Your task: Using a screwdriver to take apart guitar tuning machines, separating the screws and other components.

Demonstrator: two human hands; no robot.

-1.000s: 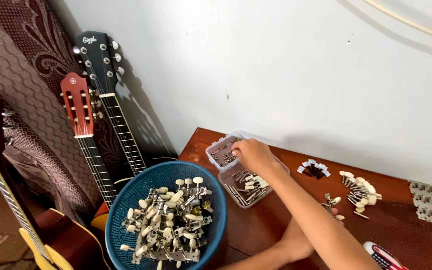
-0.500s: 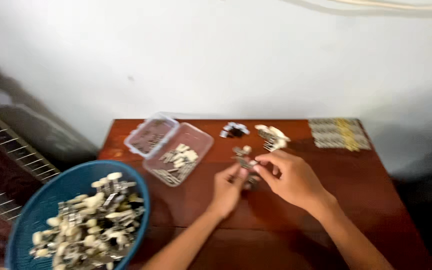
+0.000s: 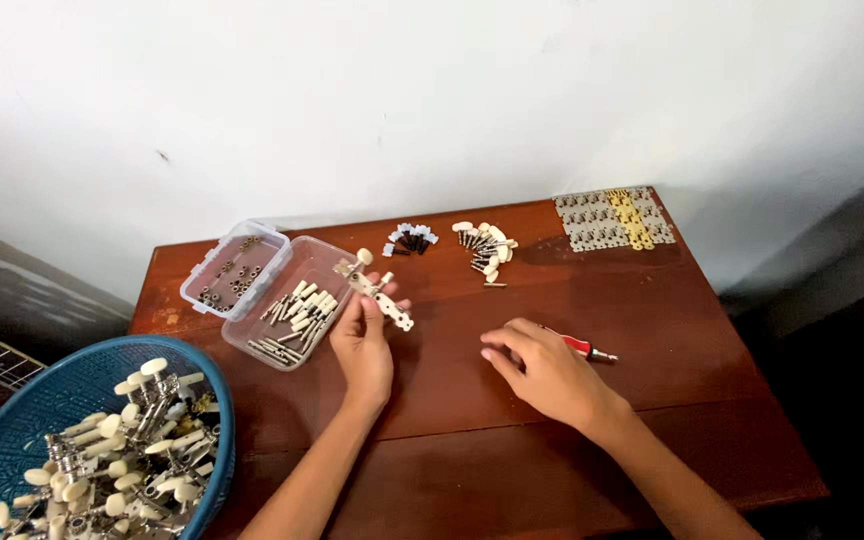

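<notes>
Head view: left hand [image 3: 364, 345] pinches a cream-knobbed metal tuner strip [image 3: 380, 290], held over the brown wooden table [image 3: 652, 330] at centre. Right hand [image 3: 542, 370] hovers with curled, empty fingers beside a red-handled screwdriver [image 3: 582, 348] at 3 o'clock of it. Step looks like strip disassembly; picking up the driver would need a precise grip. Clear two-compartment plastic box [image 3: 252, 232] at 10 o'clock holds small nuts and white pegs. Blue woven basket [image 3: 22, 415] at 8 o'clock is full of tuner strips.

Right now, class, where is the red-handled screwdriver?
In the head view, the screwdriver lies on the table, right of centre, partly under the right hand.
</notes>
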